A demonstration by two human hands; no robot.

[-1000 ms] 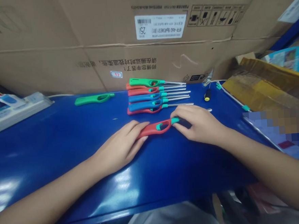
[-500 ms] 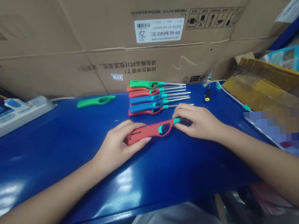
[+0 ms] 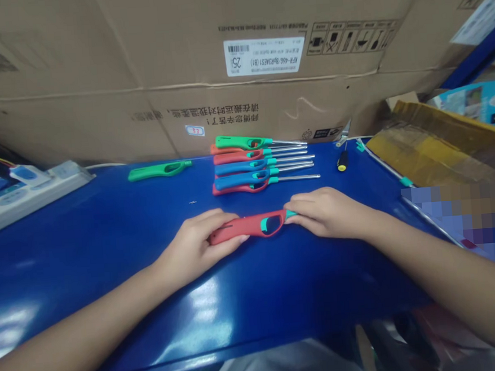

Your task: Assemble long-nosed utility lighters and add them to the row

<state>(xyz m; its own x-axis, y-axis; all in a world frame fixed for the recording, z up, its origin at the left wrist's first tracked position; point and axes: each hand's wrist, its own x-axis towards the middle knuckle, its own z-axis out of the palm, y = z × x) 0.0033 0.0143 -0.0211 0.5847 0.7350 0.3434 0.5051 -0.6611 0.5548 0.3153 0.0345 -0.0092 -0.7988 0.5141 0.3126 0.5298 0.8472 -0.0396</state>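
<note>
My left hand (image 3: pixel 198 240) is wrapped round the back end of a red gas lighter (image 3: pixel 250 227) with a teal trigger, held level just above the blue table. My right hand (image 3: pixel 328 214) pinches the teal collar (image 3: pixel 291 213) at the lighter's front end between thumb and fingers. No metal tube shows on this lighter; anything beyond the collar is hidden by my right fingers. Behind my hands lies a stack of finished-looking lighters (image 3: pixel 242 180) in red, blue, orange and green, their metal tubes pointing right.
A green lighter body (image 3: pixel 157 171) without a tube lies at the left. Beyond it stands a white power strip (image 3: pixel 31 189). A black and yellow screwdriver (image 3: pixel 342 161) lies at the back right, near a taped carton (image 3: pixel 452 143). A large cardboard sheet (image 3: pixel 99 128) closes off the back.
My right fingers have drawn together over the teal collar and cover more of it. The lighter's front end has come slightly towards me. The dark gap under my right palm no longer shows.
</note>
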